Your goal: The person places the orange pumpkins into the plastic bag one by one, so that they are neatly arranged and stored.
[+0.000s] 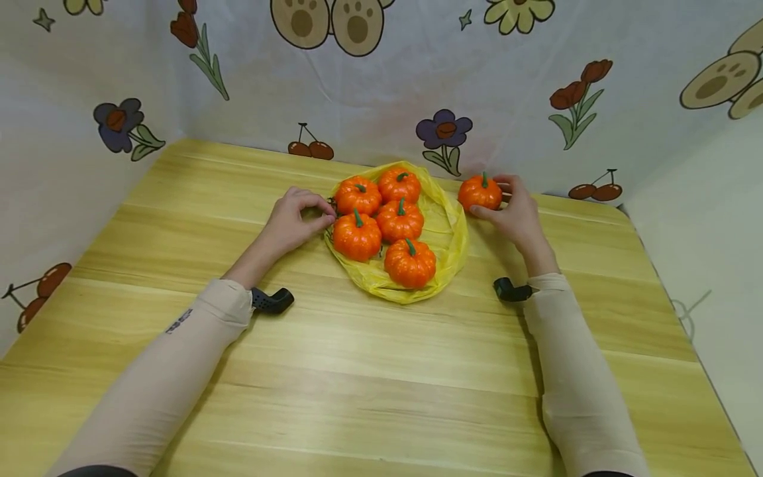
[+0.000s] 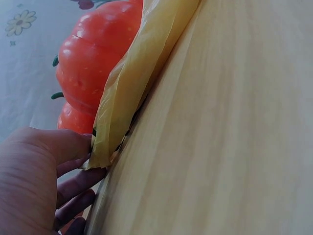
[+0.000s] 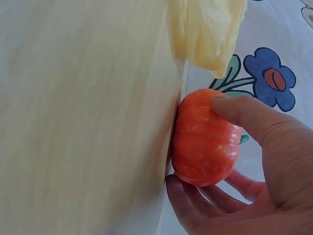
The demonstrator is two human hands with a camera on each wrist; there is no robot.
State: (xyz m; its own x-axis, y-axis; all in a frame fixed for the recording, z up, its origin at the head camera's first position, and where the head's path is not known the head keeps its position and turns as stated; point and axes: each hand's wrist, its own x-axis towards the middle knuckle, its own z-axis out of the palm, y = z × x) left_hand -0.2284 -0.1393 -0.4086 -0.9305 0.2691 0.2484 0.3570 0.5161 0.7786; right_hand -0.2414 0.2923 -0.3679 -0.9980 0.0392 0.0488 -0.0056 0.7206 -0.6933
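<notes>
Several small orange pumpkins (image 1: 409, 264) with green stems sit in a yellow plastic bag (image 1: 450, 242) whose rim is spread wide on the table. My left hand (image 1: 296, 222) pinches the bag's left rim between thumb and fingers; the left wrist view shows the yellow film (image 2: 129, 81) between them. Off the bag's right side, one more pumpkin (image 1: 479, 193) rests on the table near its back edge. My right hand (image 1: 517, 215) grips that pumpkin, thumb on the near side and the other fingers curled around the right and far side.
Behind the wooden table (image 1: 357, 371) hangs a white cloth (image 1: 369, 93) printed with flowers, cherries and paws, close behind the bag and the single pumpkin. A black curved piece (image 1: 274, 301) juts from the left wrist, and a similar one (image 1: 511, 290) from the right. A pale wall (image 1: 709, 218) stands at right.
</notes>
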